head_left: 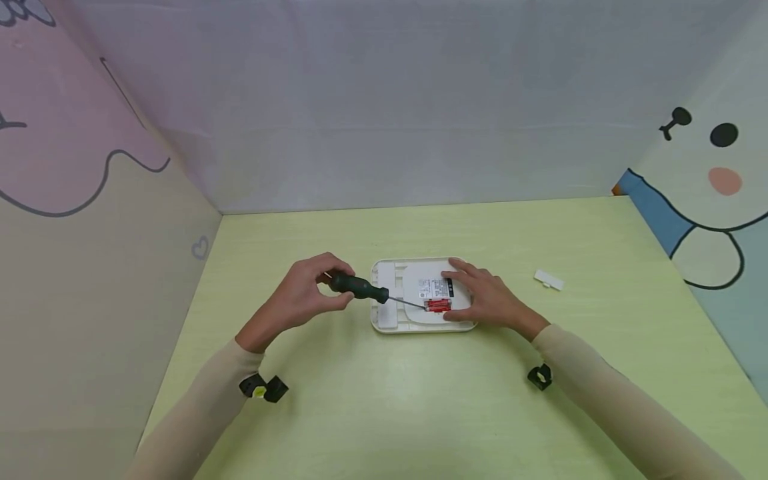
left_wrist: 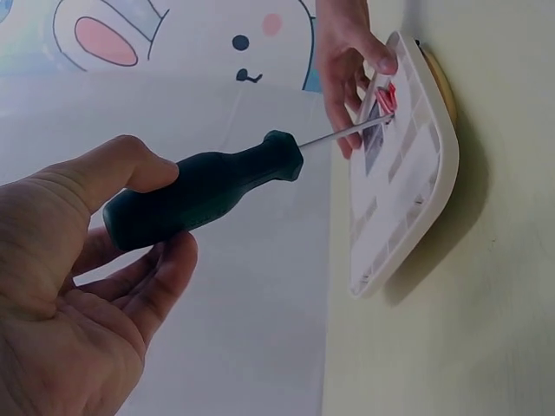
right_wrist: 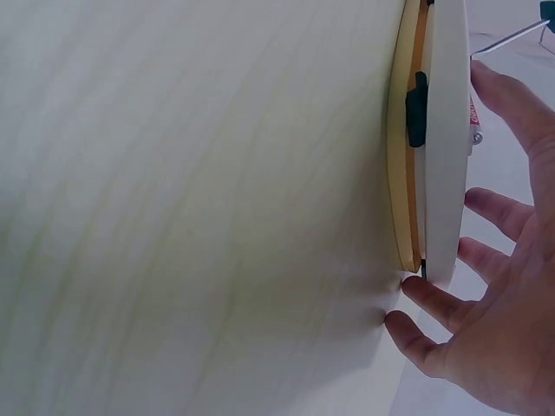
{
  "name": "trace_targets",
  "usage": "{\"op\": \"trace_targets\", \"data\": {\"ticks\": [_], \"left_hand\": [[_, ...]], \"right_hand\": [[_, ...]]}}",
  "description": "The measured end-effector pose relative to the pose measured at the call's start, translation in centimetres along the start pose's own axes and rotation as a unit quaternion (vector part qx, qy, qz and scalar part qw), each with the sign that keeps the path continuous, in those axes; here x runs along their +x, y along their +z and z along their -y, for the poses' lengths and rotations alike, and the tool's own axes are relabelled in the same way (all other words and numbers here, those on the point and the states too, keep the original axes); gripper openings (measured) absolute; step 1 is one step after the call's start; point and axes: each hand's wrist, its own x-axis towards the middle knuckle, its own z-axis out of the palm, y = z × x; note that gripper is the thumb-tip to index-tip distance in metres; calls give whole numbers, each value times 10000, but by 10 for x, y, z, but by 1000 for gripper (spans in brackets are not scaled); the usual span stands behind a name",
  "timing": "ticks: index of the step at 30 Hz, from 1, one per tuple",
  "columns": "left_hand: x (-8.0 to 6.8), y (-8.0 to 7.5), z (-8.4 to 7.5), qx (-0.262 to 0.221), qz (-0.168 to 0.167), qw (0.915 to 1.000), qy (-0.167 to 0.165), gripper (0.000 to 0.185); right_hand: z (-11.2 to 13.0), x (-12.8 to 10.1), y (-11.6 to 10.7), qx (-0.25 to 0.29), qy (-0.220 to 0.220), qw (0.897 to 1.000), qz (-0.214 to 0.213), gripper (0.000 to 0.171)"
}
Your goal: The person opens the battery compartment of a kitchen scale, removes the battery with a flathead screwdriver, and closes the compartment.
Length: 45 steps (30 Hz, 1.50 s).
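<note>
left hand [head_left: 309, 293] pinches a screwdriver [head_left: 363, 289] left of the white device [head_left: 387, 313], tip at its red batteries [head_left: 438, 305]
right hand's [head_left: 489, 299] fingers spread wide on the device's right end; probably light, stiff plastic, best braced by the rim [left_wrist: 447, 165], screwdriver by the handle [left_wrist: 195, 192].

Left arm [head_left: 201, 407]: reaches in from the bottom left, slanting up.
Left wrist [head_left: 255, 335]: bare, poking out of a pale sleeve [head_left: 180, 440].
Left hand [head_left: 309, 293]: fingers [left_wrist: 165, 282] and thumb [head_left: 338, 303] bend toward each other in a pinch.
Right arm [head_left: 612, 393]: reaches in from the bottom right, slanting up too.
Right wrist [head_left: 533, 323]: bare, just past its own pale sleeve.
Right hand [head_left: 489, 299]: fingers spread, only a little bent; thumb stretched away from the rest.
</note>
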Motion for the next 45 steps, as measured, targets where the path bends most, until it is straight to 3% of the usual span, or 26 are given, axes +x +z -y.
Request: {"op": "trace_targets", "data": {"ticks": [9, 14, 25, 34, 37, 45], "left_hand": [[18, -4, -14, 89, 279, 9995, 151, 24], [16, -6, -11, 112, 273, 9996, 53, 26], [-16, 7, 38, -442, 140, 9968, -658, 28], [-41, 28, 70, -1331, 0, 9852, -1081, 31], [-38, 25, 68, -1259, -111, 9871, -983, 31], [-16, 4, 40, -668, -169, 9968, -417, 28]], "right_hand": [[0, 0, -1, 19, 13, 10000, -14, 85], [0, 1, 0, 77, -20, 10000, -23, 84], [0, 1, 1, 103, -87, 9999, -83, 84], [2, 0, 1, 107, -91, 9999, -75, 85], [3, -1, 1, 125, -73, 9999, -77, 84], [1, -2, 1, 91, -59, 9999, -43, 84]]}}
